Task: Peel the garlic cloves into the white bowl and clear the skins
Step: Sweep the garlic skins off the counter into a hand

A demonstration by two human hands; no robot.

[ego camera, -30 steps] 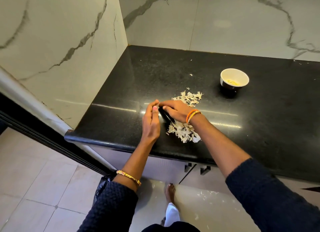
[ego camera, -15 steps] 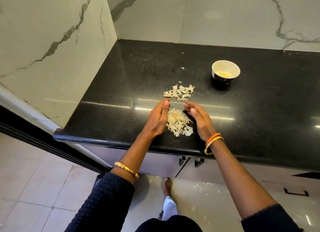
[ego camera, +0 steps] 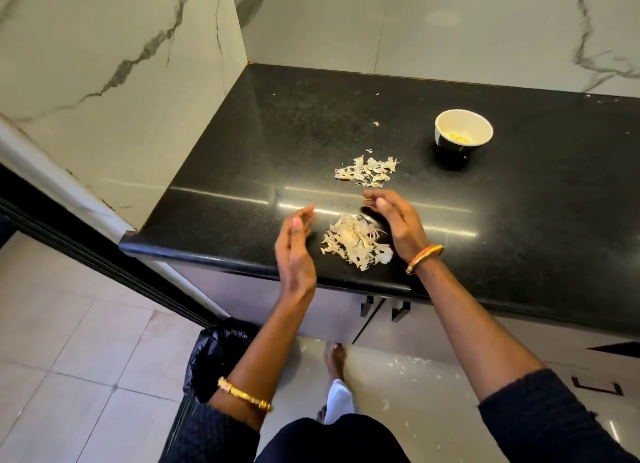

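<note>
A heap of pale garlic skins [ego camera: 355, 241] lies near the front edge of the black counter [ego camera: 519, 237]. My left hand [ego camera: 296, 251] stands on edge to its left, fingers straight, a little apart from the heap. To the heap's right, my right hand [ego camera: 394, 222] is cupped with relaxed fingers, touching the skins. A second, smaller patch of skins [ego camera: 367, 172] lies farther back. The white bowl [ego camera: 463, 130] stands at the back right with peeled yellowish cloves [ego camera: 459, 138] inside.
Marble walls close off the counter at the left and back. A bin lined with a black bag [ego camera: 214, 355] stands on the floor below the counter edge. Bits of skin [ego camera: 408, 362] lie scattered on the floor tiles near my foot [ego camera: 337, 362].
My right hand swept from over the far skins to the right side of the near heap. The left hand drew back toward the counter edge, widening the gap.
</note>
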